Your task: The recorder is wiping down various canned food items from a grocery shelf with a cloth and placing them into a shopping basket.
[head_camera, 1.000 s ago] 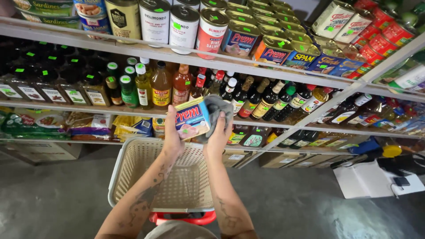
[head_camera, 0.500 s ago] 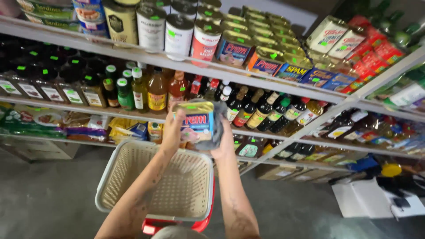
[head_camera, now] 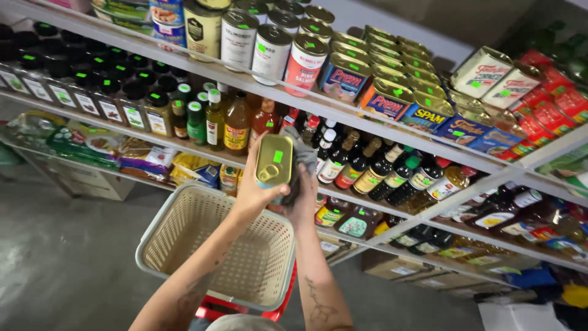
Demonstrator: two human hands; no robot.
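Left hand (head_camera: 254, 193) grip clenched on rectangular gold tin (head_camera: 274, 160), lid up, green sticker on top; right hand (head_camera: 304, 193) grasping grey cloth (head_camera: 300, 160) against tin side. Tin held above beige basket (head_camera: 184, 270), before bottle shelf (head_camera: 202, 152).

Risk, judged: cloth slides on smooth metal, tin drops into basket or clips bottles.

Top shelf: round cans, blue rectangular tins (head_camera: 343, 78), green stickers.

The tin (head_camera: 274, 160) is glossy gold metal; the cloth (head_camera: 299, 160) behind it is soft matt grey fabric; the basket (head_camera: 184, 236) is perforated cream plastic.
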